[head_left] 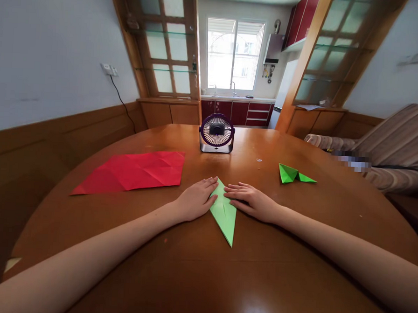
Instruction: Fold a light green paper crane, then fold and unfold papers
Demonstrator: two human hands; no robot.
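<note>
A light green folded paper (224,215) lies flat on the wooden table in front of me, shaped like a narrow kite with one point toward me. My left hand (197,199) rests along its left edge, fingers stretched out and the fingertips on the paper near its far point. On the opposite edge lies my right hand (250,200), fingers extended and slightly spread, the tips touching the paper. Both palms face down. A short crease or slit shows near the middle of the paper.
Creased red paper (138,171) lies to the left on the table (174,285). A small purple desk fan (217,131) stands beyond my hands. Bright green folded paper (294,174) sits to the right. A striped armchair (399,138) stands past the table's right edge.
</note>
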